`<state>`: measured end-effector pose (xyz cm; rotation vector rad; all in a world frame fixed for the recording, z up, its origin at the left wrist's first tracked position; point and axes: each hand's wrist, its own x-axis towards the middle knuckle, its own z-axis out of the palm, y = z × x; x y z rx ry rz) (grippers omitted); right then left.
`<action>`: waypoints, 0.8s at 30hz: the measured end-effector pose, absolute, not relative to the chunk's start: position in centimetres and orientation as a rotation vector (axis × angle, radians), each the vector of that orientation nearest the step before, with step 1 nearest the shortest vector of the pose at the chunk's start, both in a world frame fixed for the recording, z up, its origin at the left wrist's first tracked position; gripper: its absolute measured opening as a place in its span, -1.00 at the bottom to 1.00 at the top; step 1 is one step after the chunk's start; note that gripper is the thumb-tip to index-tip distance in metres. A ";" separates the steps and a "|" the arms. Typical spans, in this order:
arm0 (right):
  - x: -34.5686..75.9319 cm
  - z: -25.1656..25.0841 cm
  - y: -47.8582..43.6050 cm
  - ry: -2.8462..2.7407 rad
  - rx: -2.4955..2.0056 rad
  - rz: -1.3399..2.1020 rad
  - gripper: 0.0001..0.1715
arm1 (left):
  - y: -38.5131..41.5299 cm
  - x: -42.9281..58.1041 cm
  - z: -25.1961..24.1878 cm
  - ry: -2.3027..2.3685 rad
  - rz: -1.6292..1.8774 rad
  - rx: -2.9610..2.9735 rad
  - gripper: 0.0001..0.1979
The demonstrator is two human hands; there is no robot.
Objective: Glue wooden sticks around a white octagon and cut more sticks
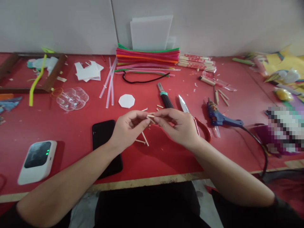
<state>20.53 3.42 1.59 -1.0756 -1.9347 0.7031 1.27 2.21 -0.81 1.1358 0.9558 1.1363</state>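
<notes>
head view: left hand (129, 128) and right hand (179, 126) pinch short sticks (151, 116) between fingertips, over mid desk (78, 126). sticks look light, stiff, probably snappable; best gripped near the ends. loose sticks (145, 139) lie around below. knife (165, 98) and scissors (183, 103) crowd the right hand, phone (102, 129) beside the left; glue gun (220, 118) farther right.

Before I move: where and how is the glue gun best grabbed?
Probably by its blue handle, right hand coming from above and the right. The glue gun appears to lie on its side, handle stretching right to the cord, bare red table beside it. Avoid the far end: likely the nozzle, possibly hot.
</notes>
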 end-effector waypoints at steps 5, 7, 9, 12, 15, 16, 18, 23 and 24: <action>20.4 1.3 3.5 -1.926 -1.055 0.813 -0.87 | 2.2 1.2 -0.7 0.967 1.168 1.133 -0.80; 20.4 1.1 3.5 -1.927 -1.056 0.832 -0.86 | 2.3 1.2 -0.7 0.983 1.177 1.141 -0.79; 20.5 1.1 3.5 -1.929 -1.059 0.801 -0.85 | 2.3 1.2 -0.7 0.990 1.191 1.154 -0.79; 20.5 1.1 3.6 -1.948 -1.059 0.736 -0.87 | 2.4 1.2 -0.8 0.984 1.201 1.166 -0.80; 20.7 1.2 3.7 -1.991 -1.041 0.645 -0.88 | 2.4 1.1 -0.9 0.973 1.174 1.167 -0.80; 20.8 1.3 3.7 -2.017 -1.036 0.602 -0.88 | 2.4 1.1 -0.9 0.978 1.168 1.172 -0.79; 21.1 1.4 3.8 -2.072 -1.031 0.529 -0.86 | 2.4 1.0 -0.9 1.015 1.166 1.189 -0.75; 21.4 1.6 3.9 -2.111 -0.999 0.543 -0.84 | 1.9 1.0 -0.8 1.083 1.196 1.244 -0.79; 21.4 1.6 3.9 -2.104 -0.989 0.571 -0.84 | 1.8 1.0 -0.7 1.086 1.206 1.253 -0.81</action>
